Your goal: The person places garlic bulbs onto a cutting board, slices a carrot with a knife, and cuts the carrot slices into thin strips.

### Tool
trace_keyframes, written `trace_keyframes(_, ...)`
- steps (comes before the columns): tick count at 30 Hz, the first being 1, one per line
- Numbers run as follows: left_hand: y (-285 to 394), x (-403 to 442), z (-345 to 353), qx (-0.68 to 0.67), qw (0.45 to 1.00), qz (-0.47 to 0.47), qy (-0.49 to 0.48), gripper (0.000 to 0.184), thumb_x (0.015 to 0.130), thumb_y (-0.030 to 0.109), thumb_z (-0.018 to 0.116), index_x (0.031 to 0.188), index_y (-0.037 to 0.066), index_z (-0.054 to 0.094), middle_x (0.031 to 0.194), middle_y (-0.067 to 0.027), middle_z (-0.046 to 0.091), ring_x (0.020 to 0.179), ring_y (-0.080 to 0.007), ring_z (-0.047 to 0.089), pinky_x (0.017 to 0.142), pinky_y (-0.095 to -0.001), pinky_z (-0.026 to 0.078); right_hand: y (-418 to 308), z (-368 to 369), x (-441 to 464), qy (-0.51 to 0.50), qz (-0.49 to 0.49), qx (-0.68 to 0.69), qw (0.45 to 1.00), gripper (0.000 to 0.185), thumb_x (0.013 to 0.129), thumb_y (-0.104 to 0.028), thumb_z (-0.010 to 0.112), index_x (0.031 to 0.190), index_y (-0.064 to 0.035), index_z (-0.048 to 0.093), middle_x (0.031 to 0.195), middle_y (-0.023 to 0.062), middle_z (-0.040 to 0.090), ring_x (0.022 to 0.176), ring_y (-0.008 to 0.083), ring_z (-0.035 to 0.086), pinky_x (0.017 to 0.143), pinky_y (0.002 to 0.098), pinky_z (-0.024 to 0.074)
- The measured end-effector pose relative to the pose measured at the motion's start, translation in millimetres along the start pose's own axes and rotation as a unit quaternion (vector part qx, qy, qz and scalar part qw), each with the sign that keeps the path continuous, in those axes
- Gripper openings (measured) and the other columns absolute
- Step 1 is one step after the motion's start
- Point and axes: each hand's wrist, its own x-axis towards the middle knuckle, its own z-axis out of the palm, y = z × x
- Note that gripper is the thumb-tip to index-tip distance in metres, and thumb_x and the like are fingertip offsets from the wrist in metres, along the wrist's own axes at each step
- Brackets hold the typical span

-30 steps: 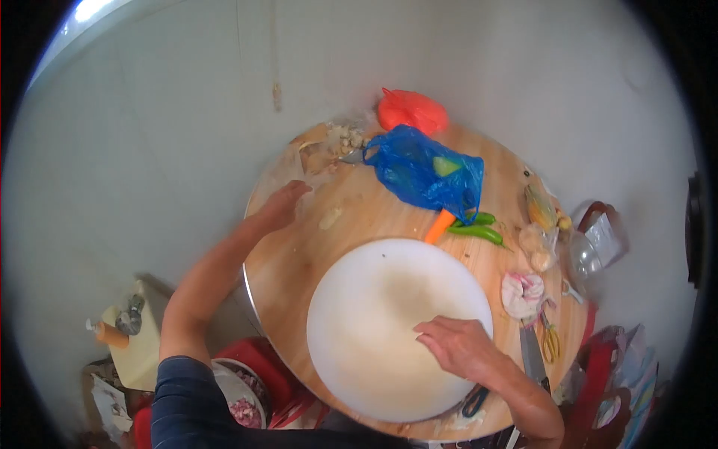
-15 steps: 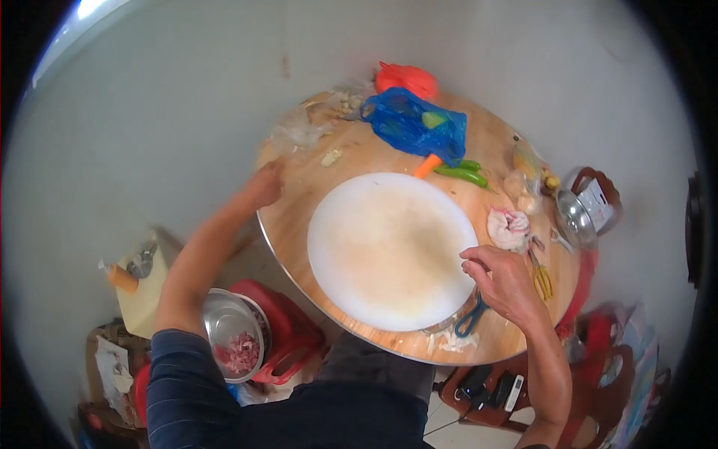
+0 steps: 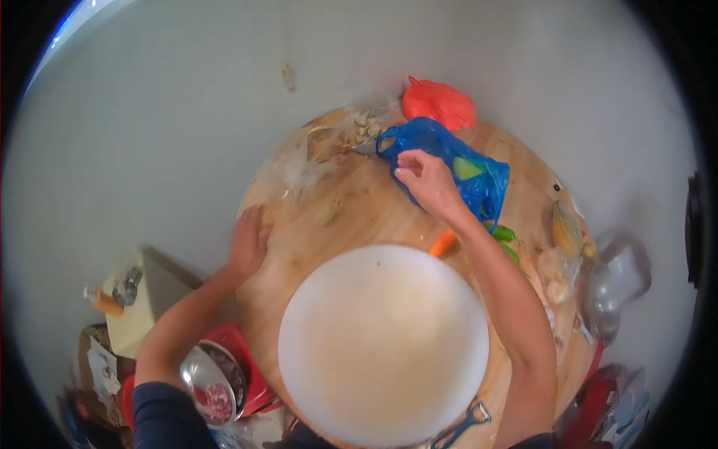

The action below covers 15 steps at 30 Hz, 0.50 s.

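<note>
My left hand (image 3: 248,243) rests at the left edge of the round wooden table (image 3: 258,299), fingers stretched out and nothing in them. My right hand (image 3: 428,179) is over the left part of a blue plastic bag (image 3: 490,179), its fingers loosely curved and apart, with nothing visible in them. Whether it touches the bag I cannot tell. A pale green piece shows at the bag. Below my right forearm lie a carrot (image 3: 443,243) and green peppers (image 3: 502,233), partly covered. The round white cutting board (image 3: 381,344) sits at the near side of the table.
A red plastic bag (image 3: 441,105) stands at the back. Clear plastic bags (image 3: 295,168) lie at the back left. A teal-handled peeler (image 3: 465,426) is beside the board. On the right are bagged vegetables (image 3: 566,232) and a metal bowl (image 3: 602,303). Lower left, a metal bowl (image 3: 196,370) holds cut meat.
My right hand has moved from the board's right edge up and away to the blue bag. My left hand has uncurled at the table edge. The view has shifted.
</note>
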Motion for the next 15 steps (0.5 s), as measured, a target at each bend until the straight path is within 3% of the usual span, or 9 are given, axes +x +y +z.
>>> trace_keyframes(2, -14.5, -9.8, 2.6, -0.011, 0.997, 0.060, 0.043, 0.059, 0.107, 0.016, 0.059, 0.159, -0.004, 0.042, 0.160, -0.0325, 0.046, 0.150, -0.0510, 0.043, 0.126, -0.0543, 0.035, 41.3, 24.1, 55.9, -0.002, 0.034, 0.072, 0.997, 0.046, 0.095, -0.019, 0.078, 0.133, 0.0055, 0.070, 0.127, 0.0232, 0.077, 0.120, 0.0316, 0.075, 0.104, 0.0406, 0.0580)
trace_keyframes(5, 0.7, -9.7, -6.0, 0.008, 0.999, -0.031, -0.019, 0.061, 0.107, 0.015, 0.059, 0.161, -0.005, 0.038, 0.166, -0.0320, 0.041, 0.156, -0.0492, 0.037, 0.131, -0.0526, 0.030, 62.2, 52.2, 121.5, 0.014, 0.076, 0.163, 0.984, 0.053, 0.096, -0.015, 0.078, 0.142, 0.0072, 0.065, 0.138, 0.0227, 0.073, 0.126, 0.0291, 0.072, 0.107, 0.0395, 0.0564)
trace_keyframes(7, -0.8, -11.3, -5.5, 0.009, 0.999, -0.038, -0.029, 0.062, 0.106, 0.013, 0.059, 0.161, -0.005, 0.038, 0.166, -0.0316, 0.041, 0.156, -0.0490, 0.038, 0.131, -0.0532, 0.029, 83.8, 73.7, 151.7, 0.024, 0.099, 0.188, 0.977, 0.056, 0.096, -0.012, 0.077, 0.146, 0.0092, 0.061, 0.143, 0.0218, 0.070, 0.129, 0.0282, 0.069, 0.107, 0.0392, 0.0557)
trace_keyframes(10, 4.7, -6.9, -9.8, 0.008, 0.998, -0.056, -0.036, 0.063, 0.103, 0.009, 0.060, 0.161, -0.006, 0.038, 0.165, -0.0314, 0.041, 0.155, -0.0494, 0.038, 0.132, -0.0544, 0.028, 117.0, 102.4, 197.7, 0.044, 0.119, 0.135, 0.983, 0.061, 0.093, -0.016, 0.080, 0.146, 0.0082, 0.062, 0.143, 0.0240, 0.070, 0.130, 0.0295, 0.069, 0.108, 0.0391, 0.0544)
trace_keyframes(12, 4.2, -6.0, -13.8, 0.014, 0.996, -0.070, -0.046, 0.064, 0.102, 0.007, 0.061, 0.160, -0.006, 0.038, 0.165, -0.0315, 0.042, 0.155, -0.0502, 0.038, 0.132, -0.0551, 0.027, 131.0, 112.4, 219.4, 0.085, 0.093, 0.006, 0.992, 0.065, 0.086, -0.022, 0.087, 0.140, 0.0073, 0.066, 0.132, 0.0277, 0.074, 0.125, 0.0394, 0.071, 0.108, 0.0463, 0.0547)
trace_keyframes(15, 1.3, -4.1, -14.1, 0.009, 0.999, -0.040, -0.034, 0.067, 0.099, 0.006, 0.063, 0.160, -0.006, 0.037, 0.163, -0.0314, 0.043, 0.153, -0.0523, 0.039, 0.132, -0.0572, 0.027, 150.4, 123.0, 244.3, 0.104, 0.064, -0.063, 0.990, 0.071, 0.085, -0.029, 0.088, 0.142, 0.0056, 0.064, 0.133, 0.0291, 0.072, 0.127, 0.0431, 0.068, 0.109, 0.0495, 0.0533)
